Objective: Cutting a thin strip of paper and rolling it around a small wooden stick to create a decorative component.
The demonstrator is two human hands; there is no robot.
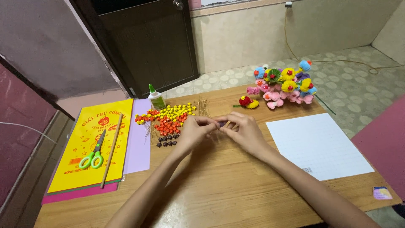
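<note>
Both forearms reach up from 6 o'clock and meet over the middle of the wooden counter [219,190]. The left hand [195,131] and right hand [244,131] face each other, knuckles up, wrists low on the wood. Their fingers [209,122] pinch together on a small dark piece [222,124] held between the two hands; it is mostly hidden, so what it is cannot be told.

At 10 o'clock from the hands lies a spread of small folded stars [166,120]: yellow, orange and dark ones, just beside the left hand. A glue bottle [157,98] stands beyond them. Thin wires [203,106] lie at 12 o'clock. At 1 o'clock sits a bunch of colourful pompom flowers [284,84], with a red and yellow one [247,102] lying nearer.

At 3 o'clock lies a white sheet [316,145]. At 9 o'clock, well apart, a yellow paper pack [95,143] carries green scissors [93,156] and a wooden stick [112,150].
</note>
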